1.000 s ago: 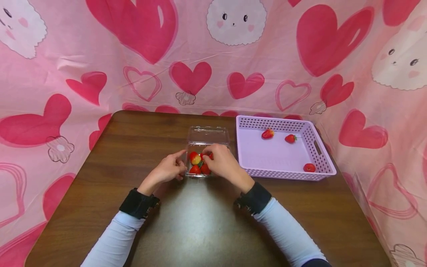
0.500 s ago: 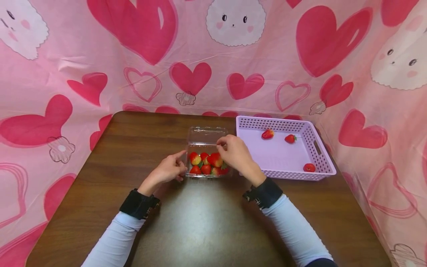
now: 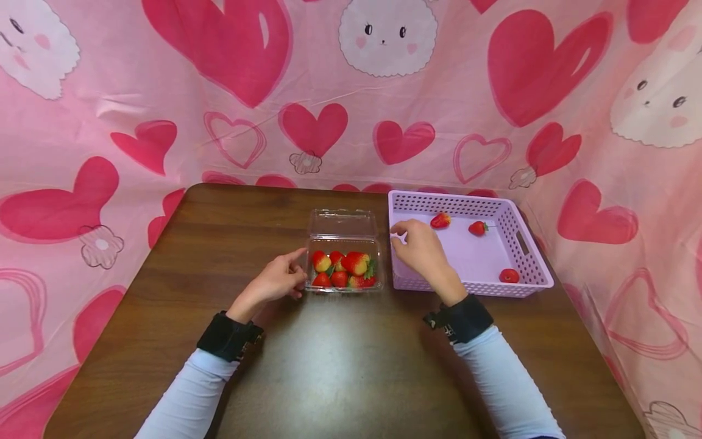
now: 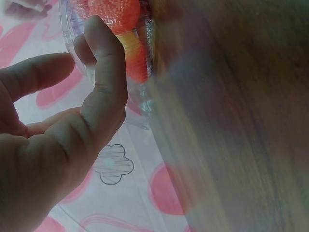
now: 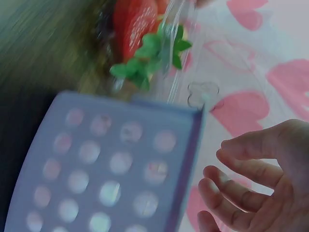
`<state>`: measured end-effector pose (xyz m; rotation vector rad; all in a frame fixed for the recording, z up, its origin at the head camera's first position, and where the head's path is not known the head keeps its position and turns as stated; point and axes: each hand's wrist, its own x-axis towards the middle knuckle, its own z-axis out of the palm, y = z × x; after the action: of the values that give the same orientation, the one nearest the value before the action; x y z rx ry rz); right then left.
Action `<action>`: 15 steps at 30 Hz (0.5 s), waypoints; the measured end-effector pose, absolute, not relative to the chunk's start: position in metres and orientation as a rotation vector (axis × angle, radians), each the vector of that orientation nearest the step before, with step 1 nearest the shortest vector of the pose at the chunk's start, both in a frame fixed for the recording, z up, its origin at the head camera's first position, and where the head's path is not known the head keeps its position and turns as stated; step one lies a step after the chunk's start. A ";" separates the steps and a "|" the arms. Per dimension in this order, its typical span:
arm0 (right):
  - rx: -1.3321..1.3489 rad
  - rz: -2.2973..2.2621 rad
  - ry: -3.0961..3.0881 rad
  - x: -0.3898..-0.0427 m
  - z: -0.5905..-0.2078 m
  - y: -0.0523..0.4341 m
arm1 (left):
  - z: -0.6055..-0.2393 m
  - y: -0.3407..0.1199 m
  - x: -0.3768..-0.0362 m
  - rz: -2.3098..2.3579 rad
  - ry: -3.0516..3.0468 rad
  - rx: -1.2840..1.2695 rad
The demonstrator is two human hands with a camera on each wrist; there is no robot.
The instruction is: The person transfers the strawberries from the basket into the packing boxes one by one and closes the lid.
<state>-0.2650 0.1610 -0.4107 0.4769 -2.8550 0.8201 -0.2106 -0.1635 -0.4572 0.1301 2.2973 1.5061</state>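
Observation:
A clear plastic clamshell box (image 3: 378, 244) with its lid (image 3: 342, 224) folded back stands mid-table. Several strawberries (image 3: 356, 263) with green leaves fill its base. My left hand (image 3: 276, 277) rests at the box's left side, index finger stretched along the wall; the left wrist view has its fingertips right at the clear plastic. Over the left rim of the lilac basket (image 3: 455, 284) hovers my right hand (image 3: 421, 247), fingers loosely bent and holding nothing. In the right wrist view those fingers (image 5: 251, 169) are apart, beside the perforated basket wall (image 5: 111, 159).
Inside the basket lie a strawberry (image 3: 440, 221) at the back, a second strawberry (image 3: 478, 228) to its right and a red fruit (image 3: 509, 276) near the front right corner. A pink heart-print curtain (image 3: 329, 79) surrounds the wooden table (image 3: 329, 366).
My right hand has lifted from the box and moved right to the basket, uncovering the strawberries at the box's right. The left hand has stayed at the box.

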 end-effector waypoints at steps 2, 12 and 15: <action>0.460 0.793 -2.853 -0.265 -0.412 0.168 | -0.457 -0.163 -0.210 1.504 2.300 0.131; 0.399 0.776 -2.909 -0.264 -0.418 0.188 | -0.457 -0.163 -0.211 1.519 2.295 0.140; 0.371 0.764 -2.929 -0.264 -0.418 0.193 | -0.459 -0.163 -0.211 1.529 2.286 0.132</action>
<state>-0.2640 0.1927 -0.4177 0.3715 -2.9292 0.7642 -0.2112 -0.1630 -0.4590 0.1323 2.2865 1.5291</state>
